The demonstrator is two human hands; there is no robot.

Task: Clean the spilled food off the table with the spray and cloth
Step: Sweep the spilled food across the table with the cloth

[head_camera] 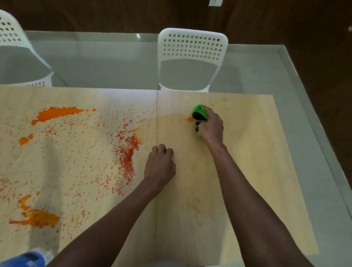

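On the right half of the counter [242, 158], right hand [211, 125] bunches the green cloth [199, 112] in curled fingers, pressing it at an orange smear [189, 119]; cloth looks soft, light, best gripped wadded from above. Left hand [160, 163] rests knuckles-down mid-counter, fingers curled, holding nothing. Big orange spill [55, 113] sits left, unwiped. Blue spray bottle [26, 258] near front edge, likely light plastic; take by the neck

Bare table [242, 158] rightward; orange spill [126, 150] leftward, chairs [191, 49] beyond.
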